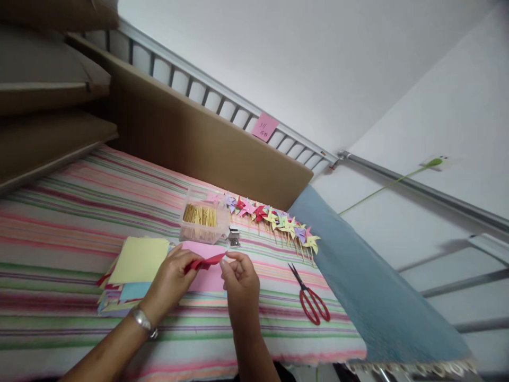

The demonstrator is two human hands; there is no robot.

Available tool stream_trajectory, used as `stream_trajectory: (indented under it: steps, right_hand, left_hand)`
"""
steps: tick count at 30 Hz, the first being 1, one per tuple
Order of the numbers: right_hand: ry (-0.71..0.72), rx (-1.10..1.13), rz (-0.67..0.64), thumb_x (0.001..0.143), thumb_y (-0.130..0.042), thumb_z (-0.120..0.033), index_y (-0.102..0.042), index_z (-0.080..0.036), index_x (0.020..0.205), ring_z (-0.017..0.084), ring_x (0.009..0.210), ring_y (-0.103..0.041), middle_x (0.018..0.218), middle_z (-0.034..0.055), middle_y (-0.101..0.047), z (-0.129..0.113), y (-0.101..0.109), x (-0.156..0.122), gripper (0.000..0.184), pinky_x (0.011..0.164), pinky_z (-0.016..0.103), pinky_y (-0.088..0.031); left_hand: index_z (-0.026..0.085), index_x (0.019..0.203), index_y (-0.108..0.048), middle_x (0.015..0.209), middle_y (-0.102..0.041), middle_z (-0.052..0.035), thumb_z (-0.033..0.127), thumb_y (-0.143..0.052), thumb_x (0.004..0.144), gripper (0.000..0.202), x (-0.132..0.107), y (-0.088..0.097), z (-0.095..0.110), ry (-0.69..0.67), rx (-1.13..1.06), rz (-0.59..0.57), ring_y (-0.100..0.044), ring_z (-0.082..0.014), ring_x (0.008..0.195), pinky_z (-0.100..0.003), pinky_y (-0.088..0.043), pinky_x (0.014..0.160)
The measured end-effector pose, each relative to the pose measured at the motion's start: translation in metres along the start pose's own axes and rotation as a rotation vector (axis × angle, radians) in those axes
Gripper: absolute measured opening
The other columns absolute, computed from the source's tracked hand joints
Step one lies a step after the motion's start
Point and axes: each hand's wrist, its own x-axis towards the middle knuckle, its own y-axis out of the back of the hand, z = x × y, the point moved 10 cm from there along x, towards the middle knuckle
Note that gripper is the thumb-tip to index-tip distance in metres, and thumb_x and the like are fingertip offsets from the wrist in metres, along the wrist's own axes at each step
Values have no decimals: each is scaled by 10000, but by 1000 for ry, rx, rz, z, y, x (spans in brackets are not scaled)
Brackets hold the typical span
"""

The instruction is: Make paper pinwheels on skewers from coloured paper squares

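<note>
Both my hands pinch a folded piece of red paper (207,262) just above the striped cloth. My left hand (173,279), with a silver bracelet at the wrist, grips the paper's left end. My right hand (240,281) pinches its right tip with thumb and forefinger. Under the red paper lies a pink sheet (207,276). Left of my hands sits a stack of coloured paper squares (137,262) with a yellow one on top.
A clear plastic box of wooden sticks (201,217) stands beyond my hands, a small metal object (234,237) beside it. A row of finished paper pinwheels (274,218) runs to the right. Red-handled scissors (310,297) lie at right. A cardboard sheet (191,143) leans behind.
</note>
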Motion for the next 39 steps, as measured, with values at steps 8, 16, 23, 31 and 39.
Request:
stream_trajectory:
  steps: [8, 16, 23, 31, 39]
  right_hand:
    - [-23, -132, -95, 723, -596, -301, -596, -192, 774, 115, 461, -443, 466, -75, -440, 3, -21, 2, 120, 470, 218, -346]
    - [34, -217, -90, 756, -578, -306, -605, -197, 798, 121, 489, -441, 498, -73, -413, 8, -26, 4, 119, 506, 229, -347]
    - [26, -231, -92, 742, -584, -306, -602, -184, 813, 120, 474, -438, 486, -71, -424, 12, -27, 5, 142, 491, 226, -345]
    - [94, -166, 13, 774, -551, -387, -607, -153, 848, 118, 456, -467, 511, -45, -496, -11, -3, 9, 252, 455, 222, -373]
    - [236, -717, -286, 809, -537, -200, -677, -177, 879, 164, 800, -630, 826, 27, -690, -20, -57, 106, 159, 732, 265, -478]
  left_hand:
    - [255, 772, -674, 756, -692, -5, 162, -534, 779, 169, -1, -3, 7, -51, 93, -31, -599, -178, 713, -426, -241, 1054]
    - [239, 708, -641, 685, -647, 14, 115, -547, 746, 160, -2, -2, 6, -31, 25, -18, -584, -175, 704, -420, -238, 1051]
    - [236, 717, -643, 690, -655, 8, 114, -522, 770, 180, -3, -7, 6, -29, 43, -44, -578, -175, 698, -422, -240, 1038]
    - [192, 706, -654, 703, -638, -8, 252, -609, 762, 94, 2, 28, -8, 165, -121, 86, -558, -182, 708, -298, -425, 715]
    - [147, 811, -696, 741, -709, -18, 290, -769, 606, 259, -12, 68, -61, 536, -623, 313, -608, -138, 682, -198, -439, 612]
